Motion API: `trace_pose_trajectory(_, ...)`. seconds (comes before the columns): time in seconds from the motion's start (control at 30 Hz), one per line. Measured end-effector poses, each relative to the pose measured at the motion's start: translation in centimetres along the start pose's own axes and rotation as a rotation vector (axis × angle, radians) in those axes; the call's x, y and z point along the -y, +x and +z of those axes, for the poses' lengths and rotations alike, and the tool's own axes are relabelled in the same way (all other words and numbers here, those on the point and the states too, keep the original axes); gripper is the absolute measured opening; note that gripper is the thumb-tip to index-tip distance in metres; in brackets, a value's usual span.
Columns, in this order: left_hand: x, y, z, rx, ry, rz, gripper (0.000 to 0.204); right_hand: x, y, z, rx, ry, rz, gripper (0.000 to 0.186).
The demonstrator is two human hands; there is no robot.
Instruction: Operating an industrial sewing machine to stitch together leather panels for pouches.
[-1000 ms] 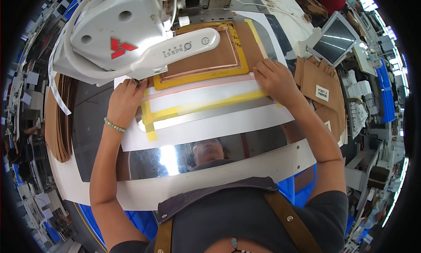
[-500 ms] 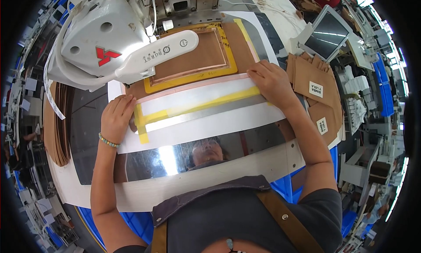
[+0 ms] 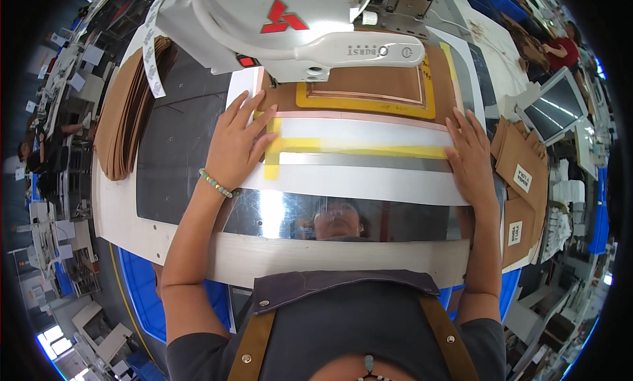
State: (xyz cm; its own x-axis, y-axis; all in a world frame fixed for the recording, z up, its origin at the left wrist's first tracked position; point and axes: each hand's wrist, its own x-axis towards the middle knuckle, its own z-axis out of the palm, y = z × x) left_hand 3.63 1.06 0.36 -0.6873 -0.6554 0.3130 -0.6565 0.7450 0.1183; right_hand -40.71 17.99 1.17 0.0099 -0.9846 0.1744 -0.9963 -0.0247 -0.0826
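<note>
As the flat brown rectangular panel [image 3: 283, 98] lies under the thin yellow rectangular frame [image 3: 366, 109], its near edge along the pale pink strip [image 3: 359, 120], placing it looks done; what is left cannot be told, because the bulky white machine head [image 3: 330, 8] covers its far left part. Both hands' grip is released, fingers spread, holding nothing: the left hand [image 3: 234, 140] rests at the panel's near left corner, the right hand [image 3: 471, 160] at the strip's right end. Brown pieces [image 3: 517, 155] bearing 2 white labels [image 3: 523, 178] lie right on the counter [image 3: 343, 257].
</note>
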Motion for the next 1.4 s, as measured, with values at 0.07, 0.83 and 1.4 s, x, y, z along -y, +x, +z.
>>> trace_pose_trajectory(0.07,0.3,-0.3,0.0,-0.009,-0.002,-0.021,0.045,0.1,0.2,-0.2,0.024,0.022,0.011,0.054)
trace_pose_trajectory(0.83,0.8,0.3,0.4,0.024,-0.076,-0.003,0.047,-1.1,-0.2,-0.4,-0.068,0.040,-0.017,0.041)
trace_pose_trajectory(1.4,0.8,0.2,0.7,0.059,-0.096,0.019,0.046,-8.7,-5.9,-9.5,-0.291,-0.149,0.366,0.015)
